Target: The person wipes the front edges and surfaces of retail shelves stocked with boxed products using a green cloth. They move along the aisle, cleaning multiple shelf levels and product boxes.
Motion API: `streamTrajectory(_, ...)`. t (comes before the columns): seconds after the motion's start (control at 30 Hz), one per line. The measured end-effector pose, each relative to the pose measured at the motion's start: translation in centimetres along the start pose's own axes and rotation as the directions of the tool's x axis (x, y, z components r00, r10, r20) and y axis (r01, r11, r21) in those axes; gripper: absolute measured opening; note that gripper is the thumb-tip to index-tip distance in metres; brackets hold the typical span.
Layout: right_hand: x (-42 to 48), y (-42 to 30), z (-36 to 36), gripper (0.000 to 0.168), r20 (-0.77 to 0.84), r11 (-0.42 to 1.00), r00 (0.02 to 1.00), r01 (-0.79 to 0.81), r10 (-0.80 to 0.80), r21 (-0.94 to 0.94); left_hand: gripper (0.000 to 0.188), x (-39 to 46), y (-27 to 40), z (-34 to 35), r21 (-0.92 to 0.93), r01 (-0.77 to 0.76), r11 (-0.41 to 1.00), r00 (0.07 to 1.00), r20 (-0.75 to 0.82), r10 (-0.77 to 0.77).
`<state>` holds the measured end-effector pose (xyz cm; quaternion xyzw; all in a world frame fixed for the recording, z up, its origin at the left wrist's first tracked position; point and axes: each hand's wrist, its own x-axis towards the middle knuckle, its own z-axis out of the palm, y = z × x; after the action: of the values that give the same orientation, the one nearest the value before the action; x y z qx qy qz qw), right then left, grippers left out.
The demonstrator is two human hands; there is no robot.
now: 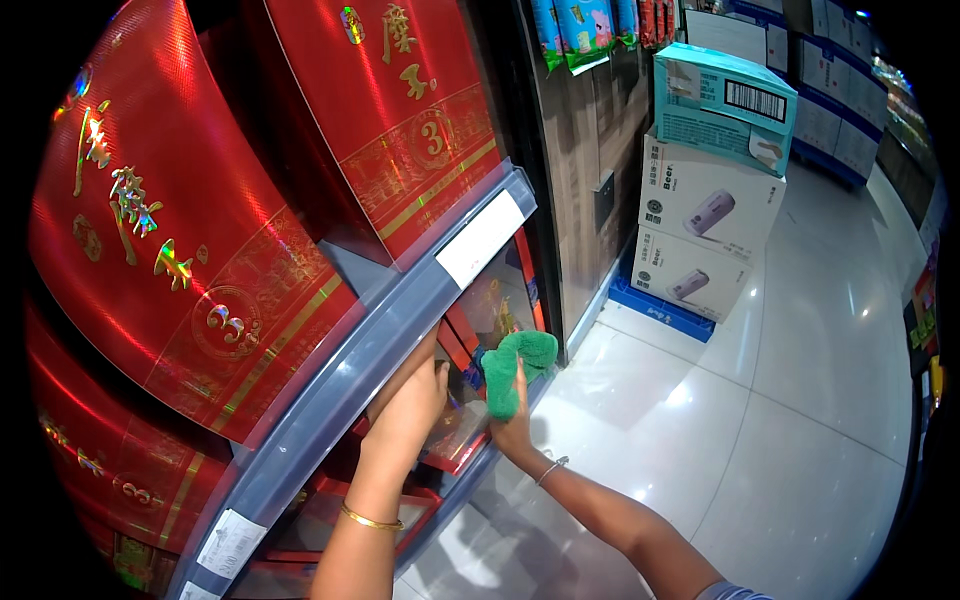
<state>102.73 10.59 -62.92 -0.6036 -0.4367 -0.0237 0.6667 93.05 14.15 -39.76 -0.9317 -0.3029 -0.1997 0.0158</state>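
Observation:
My right hand [514, 427] is closed on a green microfibre cloth [506, 367]. The cloth is bunched up beside the right end of the lower shelf, near a dark gift box with red edges [457, 439]. My left hand [412, 397], with a gold bangle at its wrist, reaches under the grey front rail [352, 337] of the upper shelf. Its fingertips are mostly hidden behind that rail, so what it touches cannot be seen. Above the rail stand large shiny red gift boxes [247, 300] with gold lettering.
A dark post and a wood-grain panel [574, 142] border the shelf on the right. Past them, white beer cartons [709, 202] and a turquoise carton [727, 105] are stacked on a blue base [660, 311]. Glossy tiles [810, 420] cover the floor. Snack packets [585, 34] hang above.

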Motion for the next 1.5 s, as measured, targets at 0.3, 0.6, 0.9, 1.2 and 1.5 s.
streamTrajectory(0.3,12.8,-6.0,-2.6,0.06,-0.164,0.989,0.985,-0.032,0.056,0.147,0.077,0.0,-0.1,0.0,0.013,-0.012,1.0,1.0,-0.009,0.012)
streamTrajectory(0.6,1.0,3.0,0.7,0.052,-0.207,0.904,0.894,-0.342,0.397,0.256,0.077,0.3,0.6,-0.2,0.009,-0.001,1.0,1.0,-0.003,0.001)
streamTrajectory(0.9,-1.4,-4.0,0.9,0.058,-0.165,0.912,0.914,-0.324,0.37,0.252,0.078,0.3,0.3,0.1,0.008,0.014,1.0,1.0,0.013,-0.015)
streamTrajectory(1.2,12.2,-15.2,-8.4,0.048,-0.249,0.895,0.946,-0.08,0.206,0.439,0.077,-0.5,-0.1,-0.1,0.154,-0.094,0.984,0.993,-0.053,0.103)
streamTrajectory(1.5,12.5,-17.3,-2.2,0.065,-0.16,0.926,0.963,0.256,-0.218,0.278,0.046,-17.0,3.1,-8.3,0.084,-0.366,0.927,0.928,-0.043,0.371)
